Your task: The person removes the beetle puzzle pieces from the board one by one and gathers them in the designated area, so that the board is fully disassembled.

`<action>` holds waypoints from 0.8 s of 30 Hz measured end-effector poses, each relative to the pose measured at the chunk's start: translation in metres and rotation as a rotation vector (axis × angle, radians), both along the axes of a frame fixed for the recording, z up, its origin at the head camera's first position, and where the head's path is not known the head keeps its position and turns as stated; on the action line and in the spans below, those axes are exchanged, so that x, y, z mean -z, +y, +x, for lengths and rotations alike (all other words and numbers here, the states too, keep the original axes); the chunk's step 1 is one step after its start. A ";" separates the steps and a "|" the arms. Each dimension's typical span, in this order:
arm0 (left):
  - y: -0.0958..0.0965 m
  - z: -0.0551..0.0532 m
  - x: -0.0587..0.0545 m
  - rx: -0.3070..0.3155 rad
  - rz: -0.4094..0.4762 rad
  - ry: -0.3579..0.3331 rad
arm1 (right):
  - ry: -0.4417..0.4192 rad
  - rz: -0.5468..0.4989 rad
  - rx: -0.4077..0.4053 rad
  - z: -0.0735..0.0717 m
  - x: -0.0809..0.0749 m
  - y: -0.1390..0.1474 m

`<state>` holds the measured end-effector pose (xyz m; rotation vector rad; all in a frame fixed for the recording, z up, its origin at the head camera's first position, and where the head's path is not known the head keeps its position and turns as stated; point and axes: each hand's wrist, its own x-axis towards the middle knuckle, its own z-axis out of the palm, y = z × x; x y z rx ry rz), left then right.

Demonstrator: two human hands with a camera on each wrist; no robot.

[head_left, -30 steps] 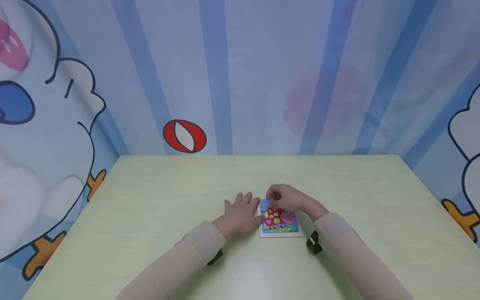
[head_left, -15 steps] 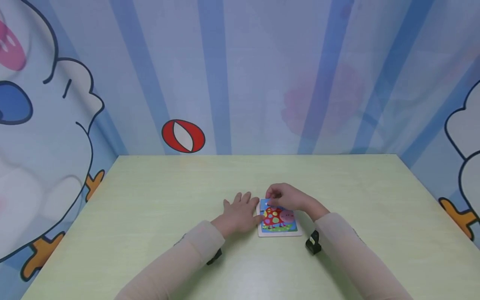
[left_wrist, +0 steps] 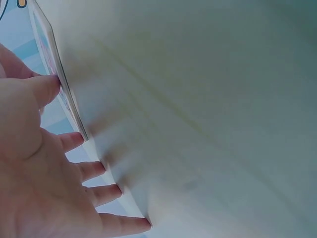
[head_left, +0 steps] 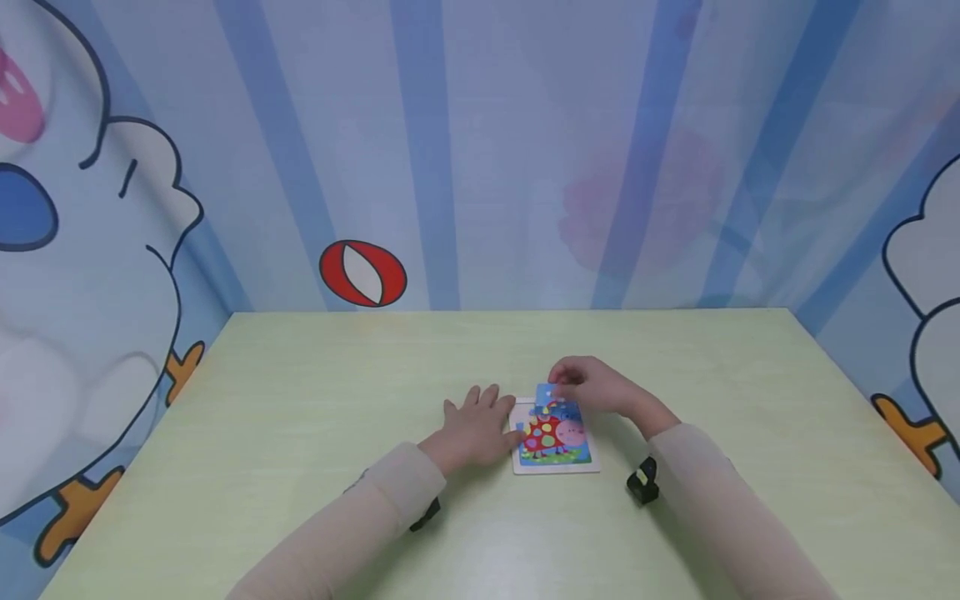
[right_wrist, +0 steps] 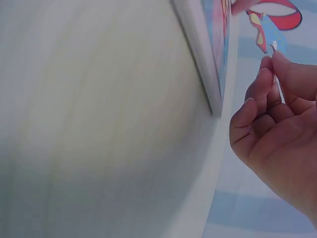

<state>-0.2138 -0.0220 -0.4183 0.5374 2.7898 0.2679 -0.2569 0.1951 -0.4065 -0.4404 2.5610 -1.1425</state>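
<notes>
A small jigsaw puzzle [head_left: 555, 446] with a white frame lies on the table; its picture has a pink face and a red body with coloured spots. My right hand [head_left: 596, 387] pinches a blue puzzle piece [head_left: 546, 393] between thumb and fingers, over the puzzle's back edge. In the right wrist view that piece [right_wrist: 270, 32] stands raised off the puzzle, red and yellow on its blue face. My left hand [head_left: 476, 429] rests with fingers spread at the puzzle's left side, thumb on the frame. The left wrist view has the thumb at the puzzle's edge [left_wrist: 69, 96].
The pale table [head_left: 360, 375] reaches back to a blue striped curtain [head_left: 495, 167] with cartoon prints, which also hangs at both sides. A black wrist device [head_left: 643, 482] sits below the right sleeve [head_left: 720, 500].
My right hand has lifted the blue piece from the puzzle's back left corner and moved it back and to the right. The left hand stays in place.
</notes>
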 end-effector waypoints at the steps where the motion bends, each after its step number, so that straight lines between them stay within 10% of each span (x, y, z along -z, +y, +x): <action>1: 0.000 0.000 0.000 -0.002 0.001 0.001 | 0.004 -0.001 0.008 0.000 -0.001 0.005; 24: -0.002 -0.001 -0.001 0.018 -0.001 -0.012 | 0.010 0.057 0.124 -0.015 0.004 0.079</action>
